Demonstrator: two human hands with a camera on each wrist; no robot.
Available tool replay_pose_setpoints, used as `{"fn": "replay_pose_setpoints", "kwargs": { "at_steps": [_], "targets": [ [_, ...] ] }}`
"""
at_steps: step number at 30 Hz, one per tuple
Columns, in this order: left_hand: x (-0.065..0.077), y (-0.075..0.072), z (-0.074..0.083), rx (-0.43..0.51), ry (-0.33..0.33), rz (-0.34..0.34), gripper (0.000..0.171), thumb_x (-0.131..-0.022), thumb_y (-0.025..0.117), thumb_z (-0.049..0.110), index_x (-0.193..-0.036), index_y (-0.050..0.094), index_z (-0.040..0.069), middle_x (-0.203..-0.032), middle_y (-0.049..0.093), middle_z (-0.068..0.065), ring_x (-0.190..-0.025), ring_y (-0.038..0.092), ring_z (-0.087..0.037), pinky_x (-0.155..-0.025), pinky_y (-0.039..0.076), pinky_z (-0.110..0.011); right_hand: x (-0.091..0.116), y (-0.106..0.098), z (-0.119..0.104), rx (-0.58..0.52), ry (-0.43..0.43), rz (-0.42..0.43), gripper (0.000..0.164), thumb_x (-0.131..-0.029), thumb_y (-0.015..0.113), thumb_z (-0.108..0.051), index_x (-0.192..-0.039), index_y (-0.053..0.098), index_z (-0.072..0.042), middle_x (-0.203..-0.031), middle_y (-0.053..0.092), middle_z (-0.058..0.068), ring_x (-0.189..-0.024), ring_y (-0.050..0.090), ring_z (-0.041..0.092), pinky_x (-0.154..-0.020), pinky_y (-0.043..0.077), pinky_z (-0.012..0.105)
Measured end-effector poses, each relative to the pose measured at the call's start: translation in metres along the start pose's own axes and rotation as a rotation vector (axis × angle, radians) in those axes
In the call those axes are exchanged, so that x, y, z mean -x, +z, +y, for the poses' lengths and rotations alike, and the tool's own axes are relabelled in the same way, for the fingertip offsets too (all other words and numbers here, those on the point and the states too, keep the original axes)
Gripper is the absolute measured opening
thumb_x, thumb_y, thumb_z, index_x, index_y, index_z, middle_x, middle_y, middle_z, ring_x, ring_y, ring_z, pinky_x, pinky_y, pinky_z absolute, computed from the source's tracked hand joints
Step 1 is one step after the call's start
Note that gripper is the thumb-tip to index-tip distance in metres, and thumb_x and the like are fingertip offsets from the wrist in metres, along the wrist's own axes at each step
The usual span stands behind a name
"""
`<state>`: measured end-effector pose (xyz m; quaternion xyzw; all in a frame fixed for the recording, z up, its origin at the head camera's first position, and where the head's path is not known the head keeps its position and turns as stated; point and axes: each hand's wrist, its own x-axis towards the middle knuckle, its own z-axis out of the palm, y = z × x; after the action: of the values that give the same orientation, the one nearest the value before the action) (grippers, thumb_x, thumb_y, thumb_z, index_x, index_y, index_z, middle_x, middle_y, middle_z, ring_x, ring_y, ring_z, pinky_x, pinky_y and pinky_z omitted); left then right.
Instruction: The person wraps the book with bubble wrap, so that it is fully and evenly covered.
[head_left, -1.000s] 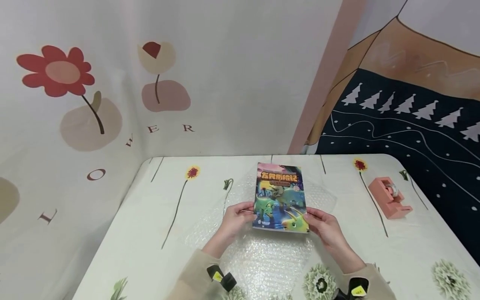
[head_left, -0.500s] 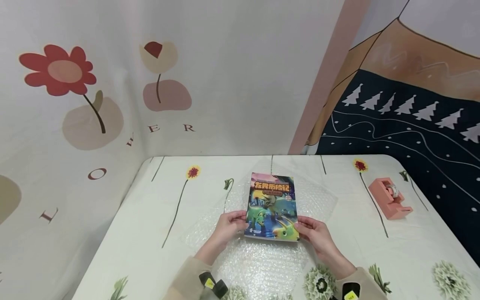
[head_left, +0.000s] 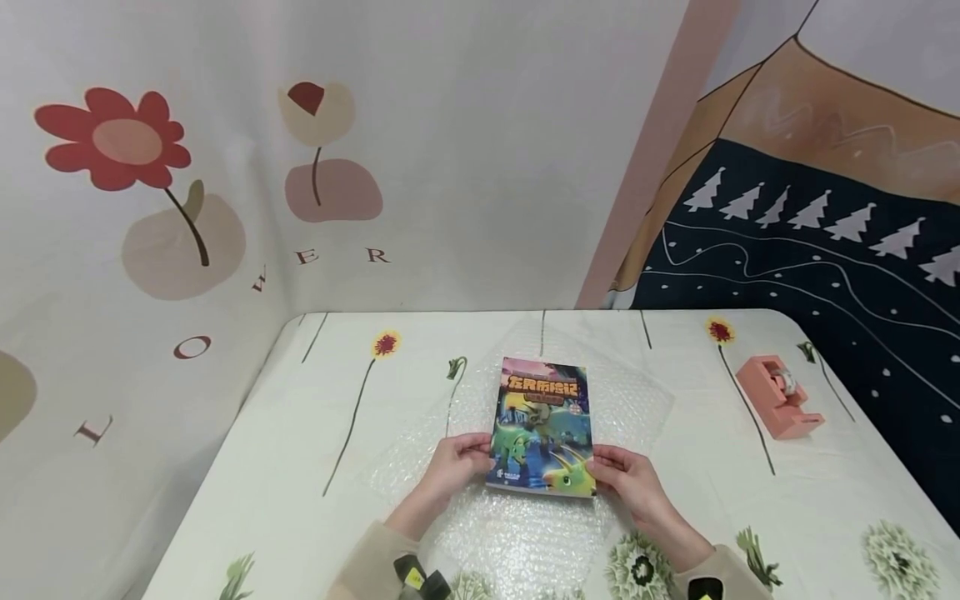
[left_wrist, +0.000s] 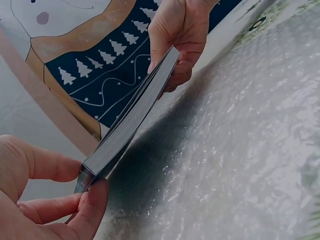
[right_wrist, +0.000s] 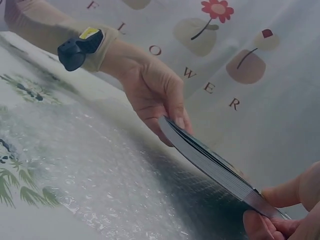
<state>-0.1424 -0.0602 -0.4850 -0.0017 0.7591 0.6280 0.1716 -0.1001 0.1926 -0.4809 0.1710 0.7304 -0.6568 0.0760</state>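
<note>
A paperback book with a colourful dinosaur cover is held face up in the head view. My left hand pinches its left edge near the lower corner, thumb on top and fingers beneath. On the opposite edge, my right hand pinches it the same way. Both wrist views show the page block edge-on, raised above a sheet of bubble wrap. The wrap lies spread on the table under the book, which casts a dark shadow on it.
A pink tape dispenser with a roll of clear tape stands at the table's right side. The white tablecloth has printed flowers. Patterned curtains hang behind and beside the table.
Both hands have brought the book nearer to me and slightly left, lower over the bubble wrap. The grip on its two edges looks the same. The tape dispenser has stayed put.
</note>
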Motion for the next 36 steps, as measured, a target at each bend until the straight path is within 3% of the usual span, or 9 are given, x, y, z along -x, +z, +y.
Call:
{"fn": "replay_pose_setpoints", "kwargs": {
  "at_steps": [10,14,23,31,36],
  "targets": [
    [-0.001,0.001,-0.004,-0.017,0.032,-0.015,0.042,-0.073,0.065,-0.01,-0.113,0.056,-0.016,-0.093,0.064,-0.015,-0.079,0.062,-0.015,-0.075,0.054,-0.03,-0.002,-0.001,0.005,0.044,-0.025,-0.025,0.036,-0.083,0.064,0.003,-0.115,0.055,0.016,-0.085,0.061,0.009,-0.072,0.059,0.016,-0.062,0.054,0.025],
    [-0.003,0.001,-0.006,-0.103,0.045,-0.01,0.041,-0.072,0.066,-0.008,-0.111,0.058,-0.015,-0.09,0.065,-0.013,-0.077,0.062,-0.016,-0.071,0.054,-0.028,-0.001,-0.001,0.005,0.089,-0.048,-0.058,0.037,-0.082,0.064,0.005,-0.115,0.054,0.018,-0.086,0.061,0.011,-0.071,0.06,0.015,-0.06,0.054,0.026],
    [-0.005,-0.001,-0.006,-0.321,0.154,-0.007,0.034,-0.07,0.068,-0.007,-0.103,0.062,-0.014,-0.079,0.062,-0.008,-0.068,0.056,-0.013,-0.06,0.05,-0.023,-0.002,-0.001,0.004,0.241,-0.126,-0.112,0.037,-0.08,0.065,0.007,-0.113,0.055,0.02,-0.082,0.064,0.011,-0.066,0.06,0.017,-0.052,0.05,0.025],
    [-0.008,-0.008,-0.004,-0.327,0.142,-0.089,0.036,-0.073,0.071,-0.003,-0.105,0.061,-0.012,-0.078,0.059,-0.005,-0.068,0.054,-0.013,-0.062,0.05,-0.023,0.002,-0.006,0.001,0.339,-0.185,-0.125,0.04,-0.081,0.068,-0.001,-0.114,0.056,0.018,-0.08,0.064,0.008,-0.065,0.061,0.018,-0.052,0.052,0.026],
    [-0.019,-0.012,0.0,-0.325,0.213,-0.084,0.029,-0.076,0.073,0.003,-0.101,0.063,-0.009,-0.081,0.062,-0.007,-0.072,0.058,-0.015,-0.065,0.051,-0.024,0.005,-0.004,0.001,0.307,-0.183,-0.073,0.028,-0.079,0.068,0.002,-0.105,0.062,0.012,-0.074,0.061,0.005,-0.06,0.059,0.015,-0.051,0.052,0.026]
  ]
}}
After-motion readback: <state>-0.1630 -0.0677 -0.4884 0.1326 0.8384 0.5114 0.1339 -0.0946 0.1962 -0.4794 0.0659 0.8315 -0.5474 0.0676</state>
